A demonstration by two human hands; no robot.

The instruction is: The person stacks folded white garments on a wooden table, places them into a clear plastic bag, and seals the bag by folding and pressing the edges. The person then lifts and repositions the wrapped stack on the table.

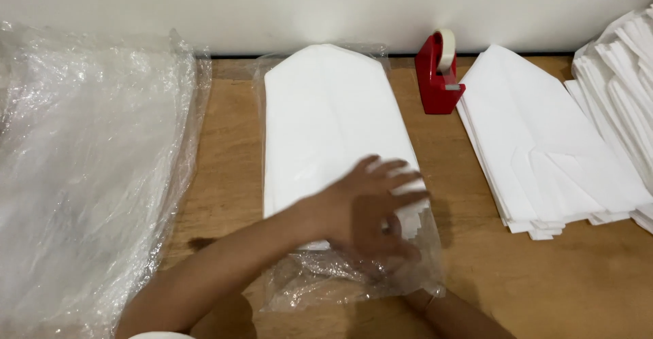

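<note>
Left hand [371, 199] lies spread on a white paper stack [326, 128] inside a clear plastic bag [354, 281]. Right hand [391, 254], blurred beneath, seems to pinch the bag's open end. Beyond stands a red tape dispenser [439, 73].

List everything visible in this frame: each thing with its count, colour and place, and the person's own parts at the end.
Table: one, brown wood, across the view against a pale wall.
Bagged paper stack: one, white folded sheets in a clear plastic sleeve, centre of the table.
Tape dispenser: one, red with a pale roll, at the back, right of the bagged stack.
Loose paper stack: one, white, fanned, right of the dispenser.
Further paper pile: one, white, at the far right edge, partly cut off.
Plastic sheeting: one heap, clear, crumpled, left side.
Left hand: on the near end of the bagged stack, fingers spread.
Right hand: mostly hidden under the left one at the sleeve's open end; its grip cannot be told.
</note>
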